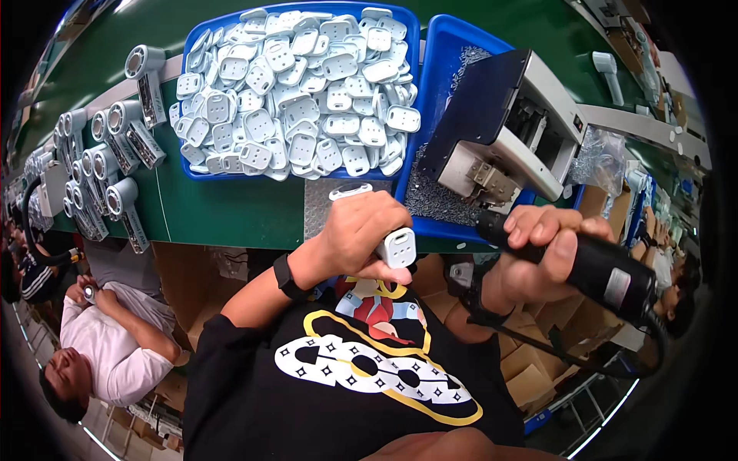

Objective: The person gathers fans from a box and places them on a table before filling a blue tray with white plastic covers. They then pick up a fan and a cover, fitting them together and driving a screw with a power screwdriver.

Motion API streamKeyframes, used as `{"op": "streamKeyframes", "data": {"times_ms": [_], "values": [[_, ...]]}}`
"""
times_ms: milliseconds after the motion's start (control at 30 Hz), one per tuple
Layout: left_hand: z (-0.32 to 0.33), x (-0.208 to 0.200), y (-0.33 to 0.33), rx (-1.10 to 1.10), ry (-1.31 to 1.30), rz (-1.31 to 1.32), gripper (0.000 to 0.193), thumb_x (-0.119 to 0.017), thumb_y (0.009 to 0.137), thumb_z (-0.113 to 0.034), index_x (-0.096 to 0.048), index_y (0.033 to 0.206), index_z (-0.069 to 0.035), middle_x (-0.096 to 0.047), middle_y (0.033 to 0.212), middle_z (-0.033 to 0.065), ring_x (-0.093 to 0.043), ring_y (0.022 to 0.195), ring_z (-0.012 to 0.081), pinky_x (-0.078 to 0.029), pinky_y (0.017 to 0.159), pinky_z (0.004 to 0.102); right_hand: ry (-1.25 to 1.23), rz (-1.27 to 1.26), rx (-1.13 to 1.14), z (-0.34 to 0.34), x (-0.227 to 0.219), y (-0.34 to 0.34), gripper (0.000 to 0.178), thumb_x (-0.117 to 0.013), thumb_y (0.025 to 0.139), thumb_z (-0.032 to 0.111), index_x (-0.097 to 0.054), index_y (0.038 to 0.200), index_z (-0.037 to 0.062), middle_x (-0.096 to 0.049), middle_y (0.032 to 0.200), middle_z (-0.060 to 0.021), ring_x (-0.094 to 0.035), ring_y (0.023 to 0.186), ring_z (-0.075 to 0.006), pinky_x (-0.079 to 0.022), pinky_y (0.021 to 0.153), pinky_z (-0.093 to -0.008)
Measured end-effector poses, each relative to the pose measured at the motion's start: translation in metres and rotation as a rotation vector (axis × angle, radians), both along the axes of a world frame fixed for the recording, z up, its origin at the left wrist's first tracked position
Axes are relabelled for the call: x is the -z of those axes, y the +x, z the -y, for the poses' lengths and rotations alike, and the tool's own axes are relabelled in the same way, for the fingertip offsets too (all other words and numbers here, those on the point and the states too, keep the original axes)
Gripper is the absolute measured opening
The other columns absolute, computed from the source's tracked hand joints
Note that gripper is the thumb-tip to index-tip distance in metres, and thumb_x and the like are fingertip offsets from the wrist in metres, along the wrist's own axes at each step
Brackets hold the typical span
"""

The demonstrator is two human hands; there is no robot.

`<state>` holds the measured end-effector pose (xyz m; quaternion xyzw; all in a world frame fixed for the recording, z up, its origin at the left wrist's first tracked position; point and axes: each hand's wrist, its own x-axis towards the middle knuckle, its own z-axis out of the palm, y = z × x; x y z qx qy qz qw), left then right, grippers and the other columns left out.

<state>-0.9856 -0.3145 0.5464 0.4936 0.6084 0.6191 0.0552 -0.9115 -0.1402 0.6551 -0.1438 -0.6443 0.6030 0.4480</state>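
Note:
My left hand (360,229) is closed round a white handheld device; its end, a small white plate with a slot and screw holes (400,247), points toward me. Just beyond the knuckles shows another white piece (350,190); whether it belongs to the held device I cannot tell. My right hand (550,242) wraps a black electric screwdriver (615,276), its cable curving down at the right. The screwdriver's front end (492,227) is close to the metal outlet of a screw feeder (492,180); its bit is not clearly visible.
A blue tray (187,115) heaped with white plates stands beyond my left hand. The screw feeder sits over another blue tray (430,46) of loose screws. Several white handheld fans (123,200) stand at the left on the green table (231,211). A seated person (115,338) is at lower left.

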Motion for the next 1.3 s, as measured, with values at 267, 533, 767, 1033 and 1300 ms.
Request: {"op": "streamKeyframes", "data": {"times_ms": [267, 533, 767, 1033, 1300], "values": [[0.002, 0.005, -0.007, -0.043, 0.001, -0.005, 0.059, -0.074, 0.080, -0.056, -0.058, 0.098, -0.002, -0.060, 0.081, 0.0076, -0.061, 0.065, 0.0250, -0.047, 0.055, 0.0344, -0.027, -0.245, -0.374, 0.041, -0.052, 0.011, 0.038, -0.067, 0.094, 0.022, -0.043, 0.119, 0.0079, -0.055, 0.076, -0.0040, -0.054, 0.054, -0.0136, -0.051, 0.052, -0.0276], [0.003, 0.002, -0.014, -0.042, -0.007, 0.008, 0.058, -0.072, 0.080, -0.057, -0.058, 0.098, -0.003, -0.057, 0.079, 0.0057, -0.058, 0.063, 0.0231, -0.044, 0.054, 0.0323, -0.021, -0.205, -0.441, 0.048, -0.040, -0.011, 0.043, -0.074, 0.089, 0.022, -0.045, 0.117, 0.0066, -0.056, 0.075, -0.0009, -0.057, 0.054, -0.0103, -0.052, 0.050, -0.0239], [0.003, 0.006, -0.015, -0.003, -0.024, 0.003, 0.062, -0.070, 0.083, -0.059, -0.056, 0.098, -0.001, -0.062, 0.081, 0.0103, -0.062, 0.065, 0.0267, -0.048, 0.054, 0.0339, -0.043, -0.168, -0.419, 0.044, -0.049, -0.003, 0.042, -0.071, 0.091, 0.023, -0.046, 0.121, 0.0091, -0.055, 0.075, -0.0007, -0.055, 0.054, -0.0117, -0.052, 0.050, -0.0255], [0.001, 0.006, -0.015, -0.033, -0.014, 0.019, 0.058, -0.071, 0.080, -0.057, -0.058, 0.098, -0.003, -0.059, 0.082, 0.0053, -0.058, 0.064, 0.0223, -0.043, 0.054, 0.0313, -0.036, -0.064, -0.441, 0.043, -0.045, -0.012, 0.040, -0.069, 0.092, 0.024, -0.047, 0.123, 0.0107, -0.053, 0.075, -0.0006, -0.053, 0.055, -0.0124, -0.052, 0.053, -0.0267], [-0.004, 0.008, -0.015, -0.007, -0.064, 0.022, 0.061, -0.072, 0.083, -0.057, -0.057, 0.100, 0.000, -0.063, 0.081, 0.0103, -0.063, 0.064, 0.0263, -0.049, 0.054, 0.0332, -0.010, -0.117, -0.290, 0.034, -0.028, -0.006, 0.038, -0.066, 0.093, 0.027, -0.047, 0.118, 0.0073, -0.053, 0.076, -0.0007, -0.053, 0.057, -0.0118, -0.050, 0.057, -0.0285]]}}
